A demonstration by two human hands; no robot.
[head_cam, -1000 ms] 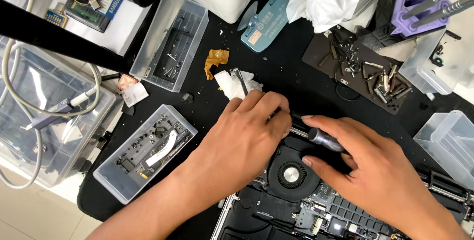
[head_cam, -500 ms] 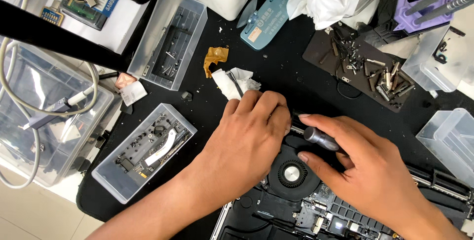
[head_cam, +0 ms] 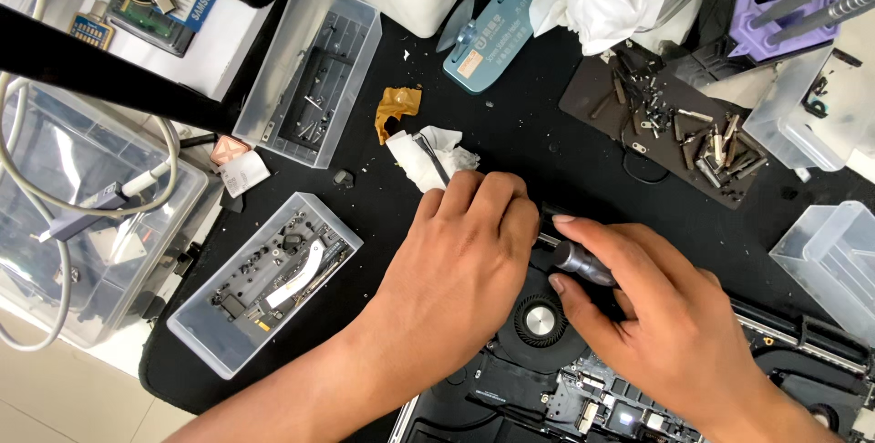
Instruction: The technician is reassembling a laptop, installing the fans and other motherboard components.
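Head view, read left to right. At the far left, a clear storage bin [head_cam: 55, 224] holds coiled white cable. On the black work mat [head_cam: 510, 133] lie two clear parts trays: the near tray [head_cam: 264, 281], with small dark screws and a white strip, and the far tray [head_cam: 310, 65], with dark brackets. Between them and the hands lie a scrap of amber tape [head_cam: 398, 108] and a crumpled white wipe [head_cam: 428, 156].

The left hand [head_cam: 456, 279] rests palm down on the top edge of the opened laptop [head_cam: 583, 397], fingers curled together over the spot being worked; what lies beneath them is hidden. The right hand [head_cam: 665, 315] is closed on the dark handle of a small screwdriver [head_cam: 574, 262], thumb and forefinger pinching it, shaft pointing left under the left fingers. The tip is out of sight. The round fan [head_cam: 540, 323] sits just below the two hands.

Further right, a dark pad [head_cam: 665, 133] carries loose screws and small metal parts, and an empty clear bin [head_cam: 829, 261] stands at the edge.

Judgement: the step appears to be driving a screw beside the fan. To do it well, keep the driver square to the screw head, let the left fingers steady the shaft, turn lightly, and lift any freed screw straight to a tray.
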